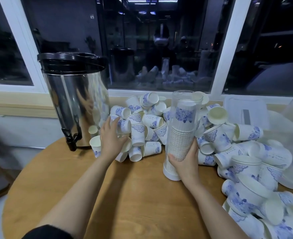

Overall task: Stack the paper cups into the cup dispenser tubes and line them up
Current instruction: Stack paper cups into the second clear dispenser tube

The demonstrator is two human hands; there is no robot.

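While the right hand (185, 161) is gripping the lower part of the clear dispenser tube (183, 107), fingers curled round it, the tube is standing upright on the wooden table (125, 195), long axis vertical, mouth open upward, part-filled with a nested stack of cups (182, 142). Left hand (112, 137) is hovering with fingers spread, holding nothing, and is the nearer hand to the loose paper cups (138, 128); these are lying heaped just beyond and right of its fingertips, mostly on their sides, axes pointing every way. Steel urn (76, 100) is standing just left of those fingers. Cups are carrying blue floral prints; small writing on some is too faint to read; no brand legible
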